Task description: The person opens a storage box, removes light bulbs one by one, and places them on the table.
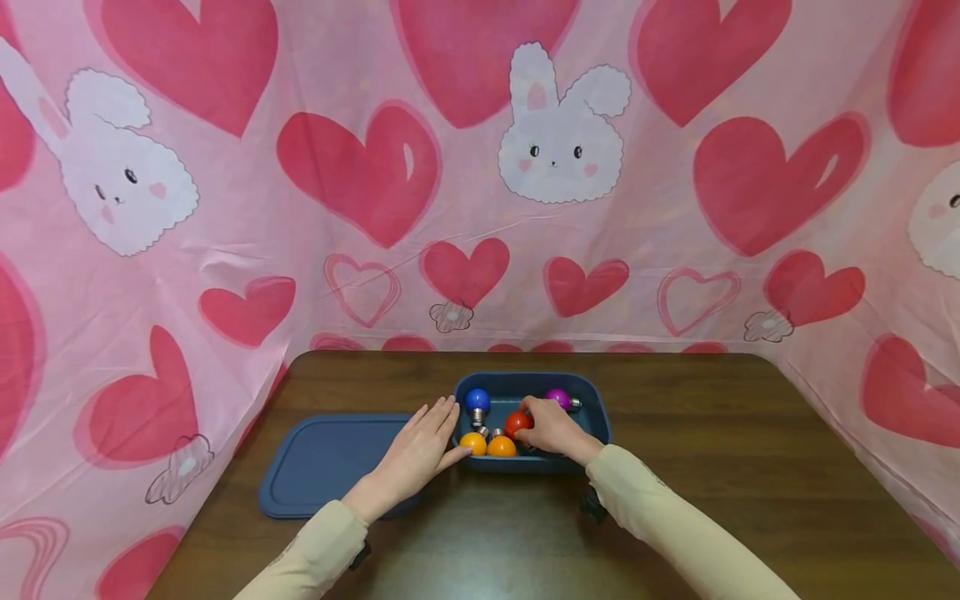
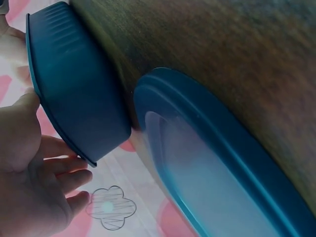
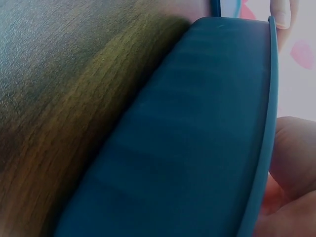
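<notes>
Right grip (image 1: 555, 427) pinches red bulb (image 1: 514, 424) apart from box's far rim (image 1: 528, 374); outstretched left grip (image 1: 418, 446) touches left side (image 2: 101, 129).

Pink cloth (image 1: 465, 192) (heart-printed), brown table (image 1: 750, 467).

No readable text, numbers or brands
The only marks resembling print are faint dark ones on the left sleeve (image 1: 318, 546) and right sleeve (image 1: 652, 504), too small to make out; the cloth (image 1: 480, 221) on the far side and to left and right carries picture signs alone: red hearts (image 1: 367, 175), rabbit heads (image 1: 561, 150) and outlined flowers (image 1: 452, 317).
</notes>
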### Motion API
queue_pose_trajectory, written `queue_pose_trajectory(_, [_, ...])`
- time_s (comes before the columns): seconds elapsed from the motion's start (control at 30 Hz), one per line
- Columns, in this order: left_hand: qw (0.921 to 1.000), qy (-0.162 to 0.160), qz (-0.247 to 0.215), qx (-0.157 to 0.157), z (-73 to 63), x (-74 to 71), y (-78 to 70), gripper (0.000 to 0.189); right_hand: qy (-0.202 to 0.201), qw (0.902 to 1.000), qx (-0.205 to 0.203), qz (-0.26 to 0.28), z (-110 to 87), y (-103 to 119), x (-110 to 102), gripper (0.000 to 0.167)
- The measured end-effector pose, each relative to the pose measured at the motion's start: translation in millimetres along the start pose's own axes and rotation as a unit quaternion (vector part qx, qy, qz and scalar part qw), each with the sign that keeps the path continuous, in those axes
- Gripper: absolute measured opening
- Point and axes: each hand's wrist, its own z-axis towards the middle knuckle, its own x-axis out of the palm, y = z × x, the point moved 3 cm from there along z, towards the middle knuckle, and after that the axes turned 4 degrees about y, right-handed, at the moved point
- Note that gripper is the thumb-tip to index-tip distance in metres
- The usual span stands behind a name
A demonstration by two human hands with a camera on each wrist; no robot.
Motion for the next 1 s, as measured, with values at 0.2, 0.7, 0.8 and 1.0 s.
queue_pose_trajectory(0.2, [1.0,-0.008,0.004,0.004,0.8,-0.2,-2.0,0.071,0.001,1.0,0.0,0.003,-1.5,-2,-3,0.037])
queue_pose_trajectory(0.7, [0.9999,-0.003,-0.013,-0.002,-1.0,1.7,-3.5,0.071,-0.07,0.9967,-0.037,0.016,-17.6,-8,-40,0.036])
queue_pose_trajectory(0.8, [0.9999,-0.003,-0.011,-0.007,-1.5,1.9,-2.0,0.072,-0.086,0.9946,-0.056,0.011,-20.9,-10,-53,0.038])
queue_pose_trajectory(1.0, [0.9999,0.003,-0.012,-0.007,0.2,2.0,-0.6,0.071,-0.103,0.9934,-0.049,0.013,-26.9,-24,-77,0.042])
